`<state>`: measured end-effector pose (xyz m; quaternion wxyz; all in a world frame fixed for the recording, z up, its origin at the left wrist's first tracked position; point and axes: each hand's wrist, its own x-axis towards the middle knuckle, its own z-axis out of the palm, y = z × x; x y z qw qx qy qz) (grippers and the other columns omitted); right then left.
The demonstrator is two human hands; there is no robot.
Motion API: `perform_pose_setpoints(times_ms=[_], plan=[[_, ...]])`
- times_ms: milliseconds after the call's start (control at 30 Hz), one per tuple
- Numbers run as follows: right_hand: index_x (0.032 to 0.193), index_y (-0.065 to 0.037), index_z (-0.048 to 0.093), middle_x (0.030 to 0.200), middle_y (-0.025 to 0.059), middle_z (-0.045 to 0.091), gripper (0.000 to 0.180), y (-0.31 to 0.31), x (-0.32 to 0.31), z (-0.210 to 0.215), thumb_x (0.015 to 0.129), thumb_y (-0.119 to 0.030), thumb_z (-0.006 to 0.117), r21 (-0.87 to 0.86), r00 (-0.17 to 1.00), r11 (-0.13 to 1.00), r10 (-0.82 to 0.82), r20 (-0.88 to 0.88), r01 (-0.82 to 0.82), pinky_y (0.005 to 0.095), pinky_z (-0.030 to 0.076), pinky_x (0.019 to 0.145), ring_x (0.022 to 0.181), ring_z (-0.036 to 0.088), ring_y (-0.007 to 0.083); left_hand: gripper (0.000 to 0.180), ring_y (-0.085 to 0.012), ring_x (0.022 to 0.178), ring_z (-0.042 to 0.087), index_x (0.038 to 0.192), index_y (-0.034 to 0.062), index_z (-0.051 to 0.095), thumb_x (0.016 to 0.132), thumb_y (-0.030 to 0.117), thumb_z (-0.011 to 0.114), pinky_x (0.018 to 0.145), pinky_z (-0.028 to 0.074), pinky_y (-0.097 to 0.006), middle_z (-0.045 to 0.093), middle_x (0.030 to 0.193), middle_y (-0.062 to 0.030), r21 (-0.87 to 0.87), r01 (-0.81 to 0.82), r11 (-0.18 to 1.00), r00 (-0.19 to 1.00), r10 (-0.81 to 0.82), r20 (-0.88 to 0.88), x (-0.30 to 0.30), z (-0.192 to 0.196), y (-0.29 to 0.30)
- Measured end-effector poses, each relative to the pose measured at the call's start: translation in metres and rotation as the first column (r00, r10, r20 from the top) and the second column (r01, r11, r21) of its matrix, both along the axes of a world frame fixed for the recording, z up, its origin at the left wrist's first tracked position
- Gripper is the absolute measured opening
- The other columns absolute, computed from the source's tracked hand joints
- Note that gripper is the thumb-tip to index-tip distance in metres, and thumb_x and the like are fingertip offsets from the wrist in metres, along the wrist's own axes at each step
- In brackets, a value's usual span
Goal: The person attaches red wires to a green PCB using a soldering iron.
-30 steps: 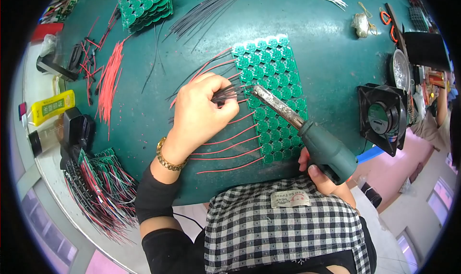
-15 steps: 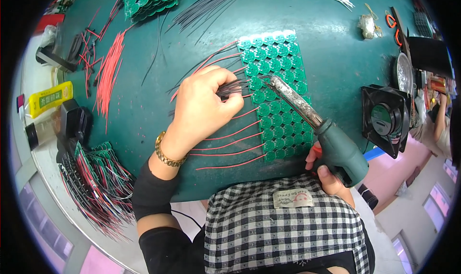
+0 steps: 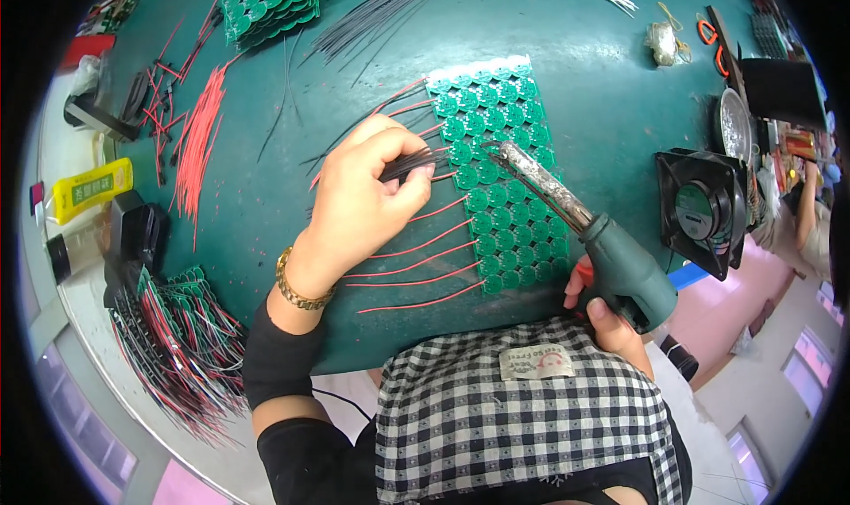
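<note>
The left hand (image 3: 365,176) has its fingers closed on thin black insulated wires (image 3: 409,164), partly hidden in the grip; exposed ends point right. Right of these fingers, the green rectangular circuit-board panel (image 3: 506,213) lies on the desk (image 3: 606,89), long axis near to far. The dark-green pistol-shaped soldering tool (image 3: 627,270), barrel pointing far-left over the panel, is gripped by the partly covered right hand (image 3: 617,330).

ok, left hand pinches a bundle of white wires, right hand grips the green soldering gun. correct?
Not the colour: the head view shows the left hand pinching a bundle of black wires, not white. The right hand does grip the green soldering gun.
</note>
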<state>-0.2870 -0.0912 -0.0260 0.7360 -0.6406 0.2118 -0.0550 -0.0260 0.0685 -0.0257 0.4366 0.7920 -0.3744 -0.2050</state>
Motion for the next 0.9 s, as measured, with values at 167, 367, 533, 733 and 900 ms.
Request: perform_pose_setpoints(times_ms=[167,367,533,733,900], plan=[[0.100,-0.002,0.058,0.085,0.0055,0.058,0.028,0.003,-0.010,0.001,0.084,-0.025,0.061,0.026,0.997,0.998,-0.060,-0.044,0.062,0.0272,0.048,0.062,0.067,0.057,0.0138,0.008,-0.0098,0.063,0.052,0.077,-0.0001,0.061,0.071,0.000,0.067,0.050,0.043,-0.023,0.056,0.087,-0.0042,-0.009,0.057,0.998,0.997,-0.058,-0.047,-0.003,0.009,-0.001],[0.088,-0.004,0.063,0.074,0.0047,0.064,0.015,-0.002,-0.008,0.000,0.078,-0.015,0.061,-0.127,0.999,0.992,0.008,-0.041,-0.014,0.0293,0.051,0.057,0.061,0.063,0.0168,0.011,-0.0132,0.065,0.055,0.075,-0.0003,0.060,0.065,0.001,0.066,0.053,0.045,-0.026,0.057,0.088,-0.0049,0.011,0.102,0.995,0.983,-0.102,0.151,-0.004,0.001,0.000],[0.082,-0.007,0.064,0.074,0.0061,0.065,0.014,-0.005,-0.006,-0.005,0.069,-0.008,0.061,-0.310,0.993,0.943,0.111,-0.042,-0.119,0.0336,0.051,0.060,0.063,0.063,0.0241,0.012,-0.0141,0.067,0.054,0.075,-0.0005,0.060,0.064,0.000,0.065,0.057,0.044,-0.026,0.057,0.088,-0.0053,0.035,0.090,0.995,0.988,-0.093,0.127,-0.005,0.000,-0.001],[0.081,-0.007,0.064,0.074,0.0063,0.064,0.015,-0.005,-0.005,-0.007,0.066,-0.007,0.061,-0.356,0.991,0.924,0.128,-0.046,-0.136,0.0347,0.051,0.060,0.063,0.062,0.0257,0.011,-0.0143,0.063,0.055,0.074,-0.0003,0.061,0.065,0.002,0.066,0.054,0.045,-0.027,0.058,0.087,-0.0045,0.023,0.088,0.996,0.984,-0.091,0.155,-0.005,-0.001,-0.002],[0.085,-0.006,0.064,0.076,0.0080,0.064,0.017,-0.006,-0.009,-0.007,0.068,-0.008,0.061,-0.327,0.990,0.934,0.133,-0.046,-0.141,0.0345,0.051,0.059,0.065,0.062,0.0254,0.011,-0.0141,0.061,0.056,0.075,0.0000,0.061,0.065,0.002,0.066,0.053,0.045,-0.027,0.058,0.086,-0.0037,0.026,0.082,0.996,0.982,-0.085,0.168,-0.005,-0.002,-0.001]])
